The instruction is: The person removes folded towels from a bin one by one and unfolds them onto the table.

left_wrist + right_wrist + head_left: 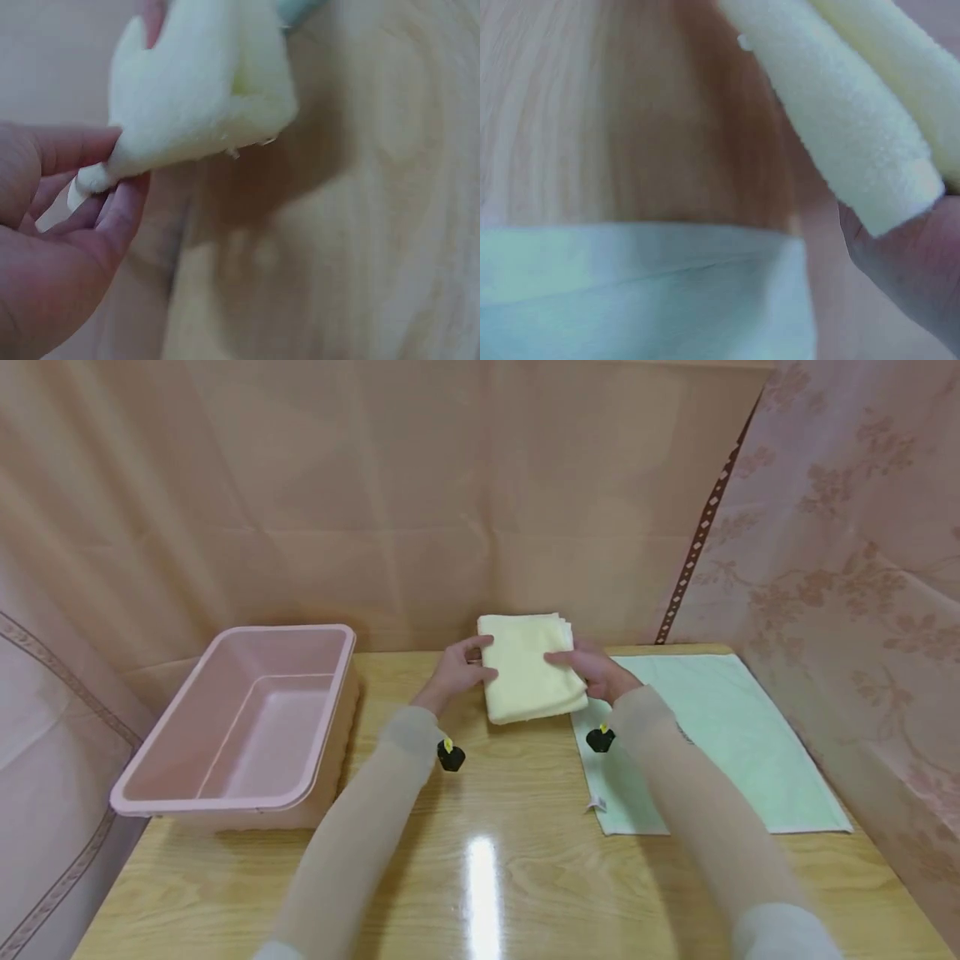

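A folded pale yellow towel (528, 668) is held up above the back of the table between both hands. My left hand (455, 670) pinches its left edge; in the left wrist view the thumb and fingers of that hand (71, 217) close on a thin fold of the towel (187, 97). From the right, my right hand (596, 670) grips the other side with the thumb across the front face. The right wrist view shows thick folded layers of the towel (847, 105) above part of the right hand (911, 262); its fingertips are hidden there.
A pink plastic basin (322, 752) stands at the left of the wooden table (420, 893). On the right a mint green towel (727, 735) lies spread flat, partly under the right forearm. Curtains (420, 502) hang behind the table and at both sides.
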`<state>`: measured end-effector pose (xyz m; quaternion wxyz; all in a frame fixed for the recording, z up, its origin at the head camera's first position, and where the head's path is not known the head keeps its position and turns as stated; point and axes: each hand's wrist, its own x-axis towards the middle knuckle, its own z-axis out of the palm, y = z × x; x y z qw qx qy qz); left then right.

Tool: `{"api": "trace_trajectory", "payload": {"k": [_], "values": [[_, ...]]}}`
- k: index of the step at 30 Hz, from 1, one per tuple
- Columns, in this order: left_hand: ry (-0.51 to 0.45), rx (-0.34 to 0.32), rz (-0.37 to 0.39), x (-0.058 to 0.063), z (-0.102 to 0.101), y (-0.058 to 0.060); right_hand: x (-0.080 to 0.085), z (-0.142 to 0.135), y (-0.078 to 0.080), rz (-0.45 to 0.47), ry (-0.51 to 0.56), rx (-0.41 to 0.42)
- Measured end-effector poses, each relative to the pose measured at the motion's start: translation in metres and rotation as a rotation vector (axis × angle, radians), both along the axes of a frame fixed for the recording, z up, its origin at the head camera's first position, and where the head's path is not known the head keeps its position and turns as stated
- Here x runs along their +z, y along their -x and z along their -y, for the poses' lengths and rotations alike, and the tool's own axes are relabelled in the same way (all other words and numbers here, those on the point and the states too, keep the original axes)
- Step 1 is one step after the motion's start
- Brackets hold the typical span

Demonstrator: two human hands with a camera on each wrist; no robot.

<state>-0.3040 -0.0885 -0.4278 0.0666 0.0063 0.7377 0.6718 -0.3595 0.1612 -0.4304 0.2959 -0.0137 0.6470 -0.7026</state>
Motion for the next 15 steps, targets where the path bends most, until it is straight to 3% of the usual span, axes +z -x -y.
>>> {"api": "trace_trajectory", "payload": {"k": [3,6,15], "values": [[0.117,0.025,-0.047,-0.014,-0.008,0.003,-0.014,-0.002,0.003,0.001,-0.043,-0.016],[0.169,0.057,-0.074,-0.023,-0.013,0.004,-0.024,-0.002,0.005,0.000,-0.073,-0.040],[0.354,0.116,-0.112,-0.031,-0.017,0.007,-0.033,-0.003,0.009,-0.060,-0.148,-0.095]]}}
